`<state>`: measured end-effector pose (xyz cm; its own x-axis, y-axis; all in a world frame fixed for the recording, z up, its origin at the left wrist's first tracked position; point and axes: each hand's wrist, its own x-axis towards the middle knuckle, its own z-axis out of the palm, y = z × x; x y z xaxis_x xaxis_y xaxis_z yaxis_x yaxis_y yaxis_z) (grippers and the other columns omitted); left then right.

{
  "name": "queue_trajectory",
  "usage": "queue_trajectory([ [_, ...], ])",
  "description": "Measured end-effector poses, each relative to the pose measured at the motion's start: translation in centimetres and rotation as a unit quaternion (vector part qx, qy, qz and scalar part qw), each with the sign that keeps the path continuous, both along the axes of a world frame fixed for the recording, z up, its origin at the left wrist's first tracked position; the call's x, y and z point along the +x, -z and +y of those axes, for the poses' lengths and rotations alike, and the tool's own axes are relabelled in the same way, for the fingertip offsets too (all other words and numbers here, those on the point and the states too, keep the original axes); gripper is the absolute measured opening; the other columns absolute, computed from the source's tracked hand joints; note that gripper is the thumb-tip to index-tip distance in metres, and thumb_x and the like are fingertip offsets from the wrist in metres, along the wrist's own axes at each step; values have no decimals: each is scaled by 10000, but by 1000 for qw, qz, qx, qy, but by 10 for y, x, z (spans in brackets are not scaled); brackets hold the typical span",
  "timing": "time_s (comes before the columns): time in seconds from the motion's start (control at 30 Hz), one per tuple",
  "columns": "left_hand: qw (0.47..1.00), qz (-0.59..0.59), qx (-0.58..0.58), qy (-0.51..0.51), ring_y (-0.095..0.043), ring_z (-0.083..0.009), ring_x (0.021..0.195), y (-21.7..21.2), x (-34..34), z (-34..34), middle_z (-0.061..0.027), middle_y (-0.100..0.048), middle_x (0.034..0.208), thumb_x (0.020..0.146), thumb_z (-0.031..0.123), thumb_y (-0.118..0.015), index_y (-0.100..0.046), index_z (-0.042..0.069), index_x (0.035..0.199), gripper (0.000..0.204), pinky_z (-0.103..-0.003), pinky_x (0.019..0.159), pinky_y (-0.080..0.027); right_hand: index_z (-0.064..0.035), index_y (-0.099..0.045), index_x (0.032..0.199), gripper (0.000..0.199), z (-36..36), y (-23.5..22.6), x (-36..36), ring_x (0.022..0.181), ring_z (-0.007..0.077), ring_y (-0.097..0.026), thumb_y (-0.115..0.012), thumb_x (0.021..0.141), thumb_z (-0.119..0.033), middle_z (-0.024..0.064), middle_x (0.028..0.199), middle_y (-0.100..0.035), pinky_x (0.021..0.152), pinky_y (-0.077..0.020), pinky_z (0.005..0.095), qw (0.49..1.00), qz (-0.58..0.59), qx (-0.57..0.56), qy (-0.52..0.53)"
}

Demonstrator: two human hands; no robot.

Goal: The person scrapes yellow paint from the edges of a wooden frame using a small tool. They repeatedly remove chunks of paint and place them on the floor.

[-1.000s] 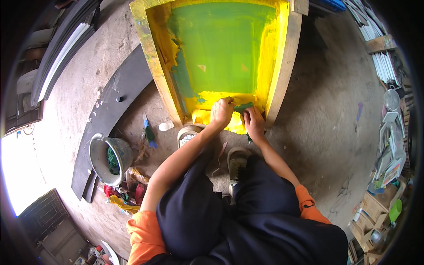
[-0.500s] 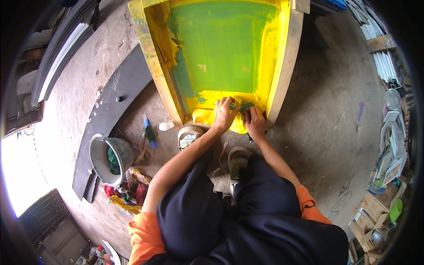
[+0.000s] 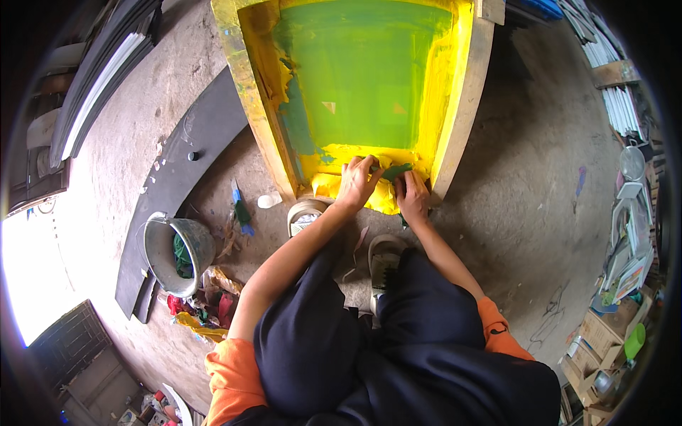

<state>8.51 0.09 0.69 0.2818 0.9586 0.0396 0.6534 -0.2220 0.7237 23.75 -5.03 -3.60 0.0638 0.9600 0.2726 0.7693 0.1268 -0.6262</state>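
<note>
A wooden-framed printing screen (image 3: pixel 364 78) stands before me, its green mesh ringed with wet-looking yellow. The pale right rail (image 3: pixel 460 106) is mostly bare wood. Along the near edge lies crumpled yellow material (image 3: pixel 325 186), perhaps cloth or film. My left hand (image 3: pixel 357 186) is closed on one end of a small dark-green cloth (image 3: pixel 396 171), fingers bent over the frame's near end. At the cloth's other end my right hand (image 3: pixel 413 196) pinches it between thumb and fingers. The cloth stretches between both hands above the yellow; part is hidden under my left fingers.
A grey bucket (image 3: pixel 204 248) holding green cloth (image 3: pixel 182 257) is on my left, beside a long black board (image 3: pixel 165 188). Near it are colourful rags (image 3: pixel 222 307), a blue-and-green tool (image 3: pixel 242 215) and a white cup (image 3: pixel 269 201). Stacked frames and boxes (image 3: pixel 604 330) line the right.
The green cloth shows more of its surface between my hands, which have shifted only slightly. The whole view has moved a little.
</note>
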Motion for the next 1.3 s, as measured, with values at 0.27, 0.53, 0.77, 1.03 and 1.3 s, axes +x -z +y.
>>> queue_trajectory([
  [0.27,999,14,28,19,-594,-282,762,2,-4,11,-79,-653,779,799,236,-622,-595,47,856,199,-419,724,-408,-27,-533,863,106,1,-1,-1,760,333,-561,-583,771,-44,140,809,-553,664,-460,392,1000,22,-15,-6],
  [0.53,988,-68,-139,1,-605,-304,781,-19,-4,16,-143,-650,790,788,228,-641,-622,12,832,220,-401,729,-448,-39,-547,913,92,-2,-2,0,782,332,-563,-549,830,-77,139,836,-555,667,-454,393,995,88,-40,7],
  [0.77,995,-60,-75,-7,-625,-308,734,-23,-12,15,-173,-648,774,774,172,-654,-626,-25,833,208,-377,657,-482,-33,-550,942,105,0,-15,-17,762,309,-559,-535,872,-109,133,856,-543,665,-458,376,989,133,-52,39],
  [1.03,1000,-3,-1,13,-614,-296,737,-33,-23,24,-129,-641,753,768,165,-654,-607,10,764,162,-379,652,-488,-38,-562,917,143,12,-17,-19,832,281,-541,-604,825,-139,100,874,-528,709,-450,375,1000,23,3,11],
  [1.3,1000,16,11,5,-596,-320,761,-33,-25,25,-152,-616,794,780,234,-653,-618,22,825,219,-381,660,-471,-57,-581,853,166,26,-23,-24,807,244,-503,-652,768,-180,58,842,-525,695,-409,378,989,-130,64,-40],
])
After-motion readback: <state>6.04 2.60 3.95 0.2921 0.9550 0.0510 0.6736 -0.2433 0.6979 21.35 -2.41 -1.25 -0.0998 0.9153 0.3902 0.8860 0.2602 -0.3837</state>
